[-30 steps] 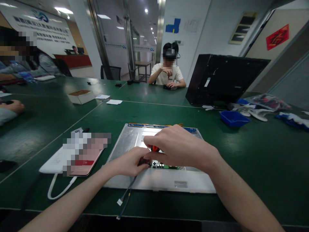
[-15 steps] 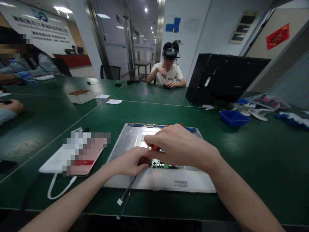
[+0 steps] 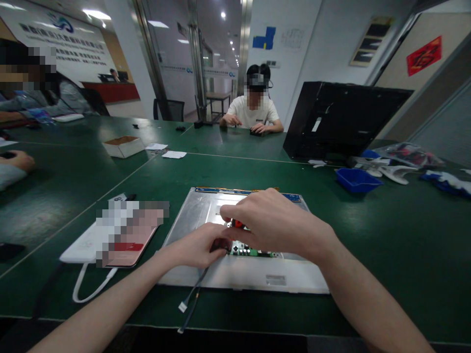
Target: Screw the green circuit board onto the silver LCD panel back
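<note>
A flat silver display panel lies back side up on the table, with a green circuit board in its middle. My right hand is closed above the board around a screwdriver; only a bit of its red and black handle shows, and the tip is hidden. My left hand is closed beside it at the board's left end, fingertips pressed together low down. What they pinch, if anything, is hidden. Thin dark cables with white plugs hang from under the left hand over the panel's front edge.
A white power bank and a pink phone lie left, with a white cable. Further off are an open carton, a blue tray and a black monitor housing. A person sits opposite; another sits at left.
The visible handle colour between my right fingers went from orange to red and black, as if the screwdriver turned. My hands stay in place. The person opposite lowered one hand to the table.
</note>
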The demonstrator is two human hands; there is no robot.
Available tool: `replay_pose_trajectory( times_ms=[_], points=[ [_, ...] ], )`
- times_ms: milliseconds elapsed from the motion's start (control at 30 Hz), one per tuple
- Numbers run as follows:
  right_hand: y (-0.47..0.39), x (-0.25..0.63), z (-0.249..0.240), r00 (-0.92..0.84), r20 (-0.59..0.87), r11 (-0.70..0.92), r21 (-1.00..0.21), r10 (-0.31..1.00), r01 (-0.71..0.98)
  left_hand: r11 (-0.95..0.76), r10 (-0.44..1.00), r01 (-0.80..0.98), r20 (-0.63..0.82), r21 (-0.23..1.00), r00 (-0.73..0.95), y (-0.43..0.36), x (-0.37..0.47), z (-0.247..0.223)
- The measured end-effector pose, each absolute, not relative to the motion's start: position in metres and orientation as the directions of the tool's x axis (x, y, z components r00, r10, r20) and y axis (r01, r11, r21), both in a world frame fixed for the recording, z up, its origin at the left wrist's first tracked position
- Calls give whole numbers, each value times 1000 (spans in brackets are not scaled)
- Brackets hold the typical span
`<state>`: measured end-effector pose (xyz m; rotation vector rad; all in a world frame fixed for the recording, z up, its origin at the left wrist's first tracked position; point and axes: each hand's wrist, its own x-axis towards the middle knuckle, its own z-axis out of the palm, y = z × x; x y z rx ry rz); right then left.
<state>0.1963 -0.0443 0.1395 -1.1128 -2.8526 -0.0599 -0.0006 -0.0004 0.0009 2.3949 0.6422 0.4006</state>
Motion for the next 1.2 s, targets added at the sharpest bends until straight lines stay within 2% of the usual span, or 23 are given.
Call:
replay_pose_trajectory(
  times_ms=[267, 533, 733, 933, 1200],
  points=[
    [-50, 197, 141, -774, 71, 777, -75, 629, 625, -685, 544, 350, 129, 639, 829, -1, 0, 3],
    [-46, 197, 140, -724, 98, 728, 4, 683, 686, -684, 536, 334, 136, 649, 833, -2, 1, 6],
    [-49, 196, 142, -780, 79, 784, -54, 620, 618, -676, 549, 341, 138, 653, 825, -1, 0, 0],
    [-47, 196, 141, -763, 64, 765, -42, 643, 642, -694, 550, 365, 130, 620, 825, 1, -1, -3],
    [-48, 197, 141, -768, 80, 772, -36, 635, 635, -680, 541, 339, 134, 650, 830, -2, 1, 3]
  ],
)
